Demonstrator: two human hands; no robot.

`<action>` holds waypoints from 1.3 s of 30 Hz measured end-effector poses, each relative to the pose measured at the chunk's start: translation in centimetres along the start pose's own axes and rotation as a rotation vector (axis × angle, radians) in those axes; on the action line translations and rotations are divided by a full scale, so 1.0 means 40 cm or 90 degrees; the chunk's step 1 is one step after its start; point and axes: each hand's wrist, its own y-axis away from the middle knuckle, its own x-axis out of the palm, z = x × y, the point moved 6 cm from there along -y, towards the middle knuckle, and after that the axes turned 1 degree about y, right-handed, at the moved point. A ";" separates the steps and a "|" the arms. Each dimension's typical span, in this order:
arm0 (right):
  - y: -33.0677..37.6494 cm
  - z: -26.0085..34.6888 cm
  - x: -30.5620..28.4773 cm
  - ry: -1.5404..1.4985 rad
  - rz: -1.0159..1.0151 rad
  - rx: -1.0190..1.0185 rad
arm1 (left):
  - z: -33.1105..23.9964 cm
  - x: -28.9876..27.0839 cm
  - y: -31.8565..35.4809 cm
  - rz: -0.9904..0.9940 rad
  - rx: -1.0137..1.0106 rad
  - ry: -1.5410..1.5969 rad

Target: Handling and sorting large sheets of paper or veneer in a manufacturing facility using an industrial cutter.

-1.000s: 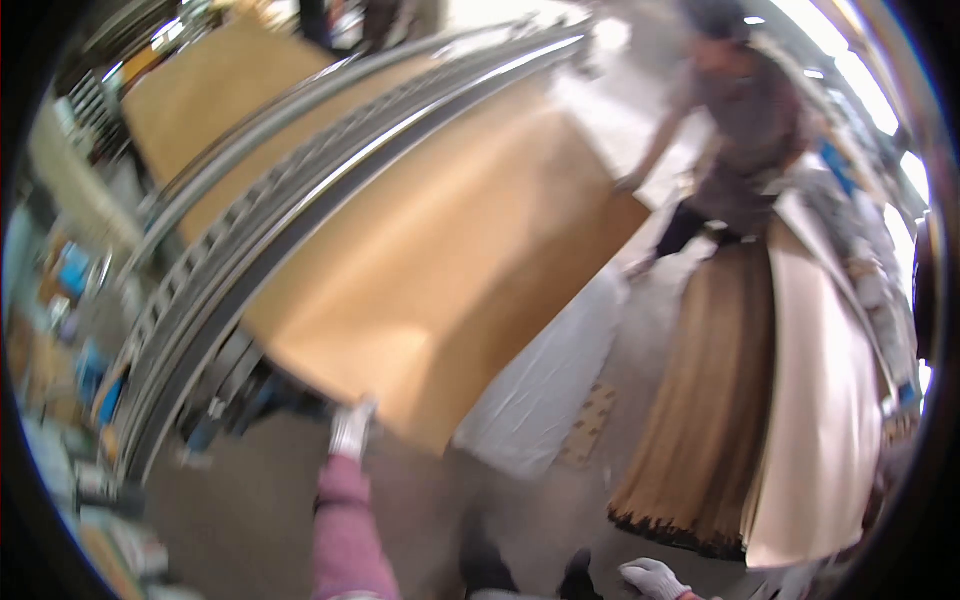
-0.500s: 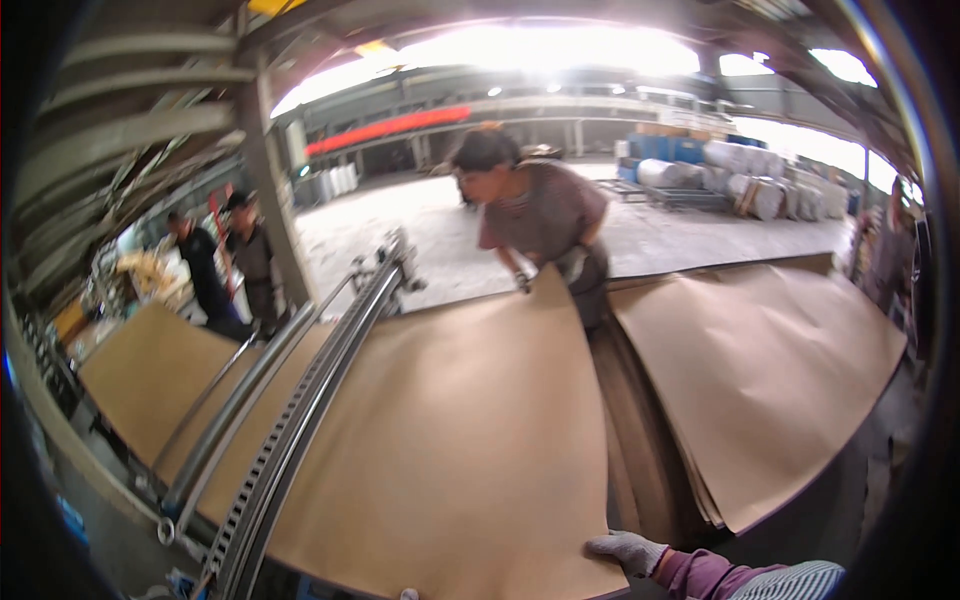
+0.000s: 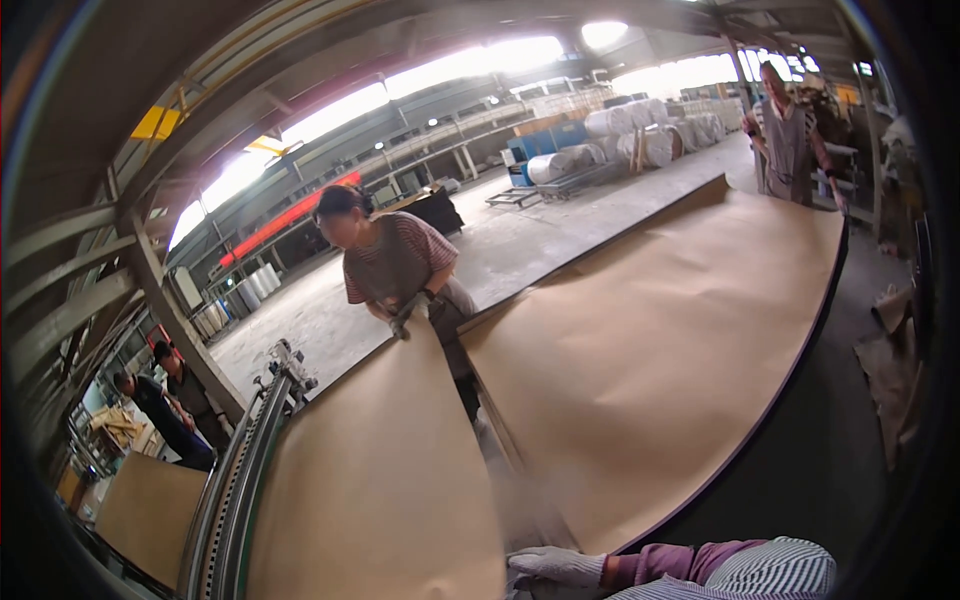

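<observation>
My right hand (image 3: 557,566), in a light knitted glove, is at the near right corner of a large brown paper sheet (image 3: 370,480), its fingers closed on the edge. My left hand is out of view. Across from me, a co-worker's gloved hands (image 3: 408,318) hold the far right corner of this same sheet, which lifts there. The sheet's left side runs up to a long metal rail (image 3: 232,500).
To the right lies a broad stack of brown sheets (image 3: 650,340), with another person (image 3: 787,150) at its far end. A narrow gap separates it from my sheet. Two people (image 3: 165,405) stand far left by a post (image 3: 180,310). Wrapped rolls (image 3: 640,140) sit at the back.
The view has swung to the right, so rail, sheet and co-worker appear farther left. The person at the right stack now shows fully. My left fingertip has left the picture.
</observation>
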 end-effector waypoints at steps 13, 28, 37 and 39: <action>0.281 0.101 -0.185 0.491 0.106 -0.226 | 0.148 0.354 0.094 -0.162 -0.064 -0.140; 0.403 0.172 -0.196 0.938 -0.241 -0.130 | 0.384 0.612 0.075 0.029 -0.029 -0.415; 0.693 0.360 -0.231 0.567 -0.398 -0.223 | 0.159 0.410 0.151 -0.217 0.035 0.090; 0.674 0.387 -0.261 0.295 -0.378 -0.296 | 0.207 0.205 -0.009 -0.089 0.055 -0.034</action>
